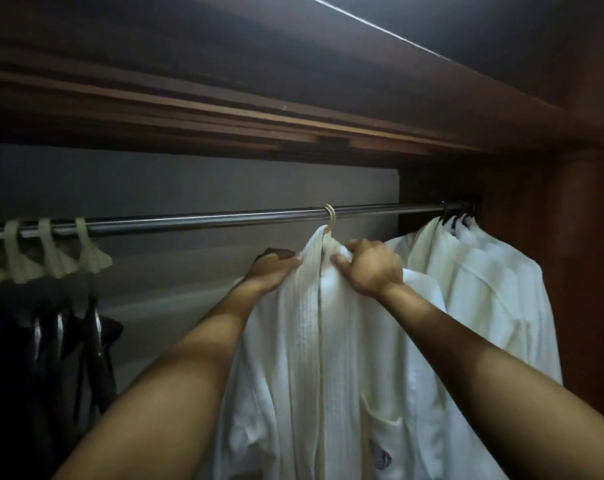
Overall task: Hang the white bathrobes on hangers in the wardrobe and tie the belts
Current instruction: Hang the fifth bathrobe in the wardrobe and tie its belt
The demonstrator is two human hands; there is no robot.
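- Here, the white bathrobe (328, 358) is being held at its collar by both hands, just below the pale hanger hook (331, 218) that is resting over the metal rail (224, 216).
- The left lapel is being pinched by the left hand (276, 270), thumb pressed along the cloth edge and the fingers curled behind it, mostly hidden.
- The right side of the collar is being gripped by the right hand (371, 266), fingers folded tightly round a bunched wad of fabric, with no gap showing.
- One bathrobe is being handled, hanging mid-rail, front open, with a patch pocket (387, 427) showing low on it.
- Further white robes (484, 289) are being kept at the right end of the rail, pressed together against the wardrobe's brown side wall (587, 271); their exact number cannot be told.
- Three pale hanger hooks (47, 237) are being carried at the left end of the rail, with dark items (44, 341) hanging below them, too dim to be identified.
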